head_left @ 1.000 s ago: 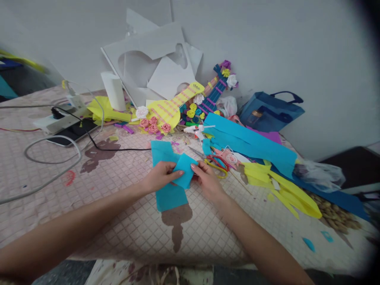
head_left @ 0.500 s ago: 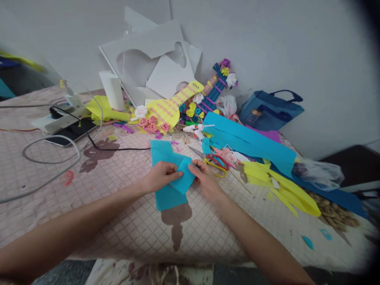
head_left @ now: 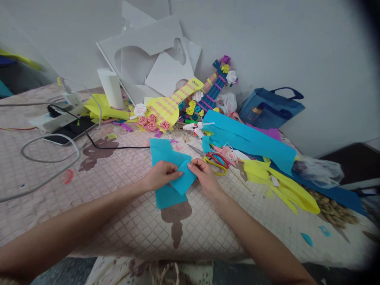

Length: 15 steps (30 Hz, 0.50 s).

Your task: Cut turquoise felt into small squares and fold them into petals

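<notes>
The left hand (head_left: 162, 174) is holding the blue paper square (head_left: 183, 182) between its nearly closed thumb and fingers, presumably to steady it. The right hand (head_left: 205, 178) is pinching the upper corner, likely controlling that edge; finger contact behind the paper is hidden. The larger blue sheet (head_left: 161, 149) is lying below the left fingers. Scissors (head_left: 207, 155) are lying beyond the right fingertips, limiting room; tablecloth (head_left: 124, 221) is extending nearer than the 2 hands.

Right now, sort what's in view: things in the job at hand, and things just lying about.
In the job:
small blue piece, held in left hand and right hand;
larger blue sheet beneath.

Apparently lying about:
scissors;
glue gun;
yellow guitar shape;
blue bag;
power strip.
</notes>
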{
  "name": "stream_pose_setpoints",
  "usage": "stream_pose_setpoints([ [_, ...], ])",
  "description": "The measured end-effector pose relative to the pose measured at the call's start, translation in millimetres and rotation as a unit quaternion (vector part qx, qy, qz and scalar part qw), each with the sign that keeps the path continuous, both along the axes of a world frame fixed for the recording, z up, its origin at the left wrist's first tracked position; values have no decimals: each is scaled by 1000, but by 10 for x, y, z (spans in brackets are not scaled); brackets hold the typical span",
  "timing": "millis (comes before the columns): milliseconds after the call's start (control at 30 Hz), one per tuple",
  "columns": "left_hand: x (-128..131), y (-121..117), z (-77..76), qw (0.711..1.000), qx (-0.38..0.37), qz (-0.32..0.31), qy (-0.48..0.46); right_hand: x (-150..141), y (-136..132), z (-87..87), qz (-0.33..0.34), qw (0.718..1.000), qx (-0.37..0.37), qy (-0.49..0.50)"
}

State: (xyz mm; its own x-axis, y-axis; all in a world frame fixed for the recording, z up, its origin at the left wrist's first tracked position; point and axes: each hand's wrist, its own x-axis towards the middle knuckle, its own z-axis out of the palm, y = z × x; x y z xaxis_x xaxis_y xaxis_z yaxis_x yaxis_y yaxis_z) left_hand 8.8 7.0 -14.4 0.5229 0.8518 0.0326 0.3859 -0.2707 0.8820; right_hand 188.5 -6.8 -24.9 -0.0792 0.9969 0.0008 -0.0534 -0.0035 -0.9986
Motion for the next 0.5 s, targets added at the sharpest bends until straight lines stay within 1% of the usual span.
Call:
stream_pose_setpoints([
  [233, 0, -8, -3, 1000, 16, -7, 19, 8, 3, -5, 0, 999, 22, -38],
  [500, -6, 16, -21, 1000, -1, -11, 13, 11, 8, -39, -8, 999, 32, -40],
])
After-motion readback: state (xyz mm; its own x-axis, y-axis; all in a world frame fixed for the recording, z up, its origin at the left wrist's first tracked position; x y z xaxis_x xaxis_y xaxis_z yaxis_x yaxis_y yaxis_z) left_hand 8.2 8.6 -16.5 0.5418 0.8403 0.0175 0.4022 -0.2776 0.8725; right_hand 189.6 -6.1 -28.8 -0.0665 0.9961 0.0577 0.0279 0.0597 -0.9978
